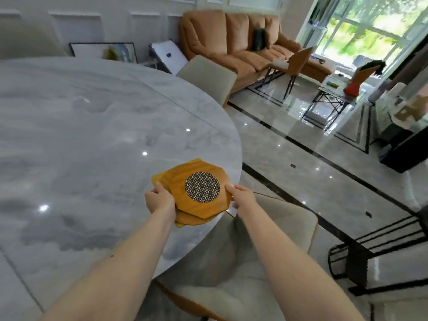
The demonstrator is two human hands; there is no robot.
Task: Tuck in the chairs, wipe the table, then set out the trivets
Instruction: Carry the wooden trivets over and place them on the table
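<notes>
A stack of wooden trivets [185, 202] lies at the right edge of the round grey marble table [81, 135]; the top one has a round metal mesh disc in its middle. My left hand [159, 199] grips the stack's left side, thumb on top. On the stack's right edge my right hand [242, 196] pinches it, with something small and white under that hand. One beige chair [273, 230] sits tucked under the table just below the stack. A second beige chair [208, 75] stands at the table's far side.
An orange sofa [243, 42] stands at the back, with a brown chair [296, 63] and a small glass table [333, 93] in front of it. A black-framed bench [382, 262] is on the glossy floor to the right. Framed pictures [104, 52] lean on the wall.
</notes>
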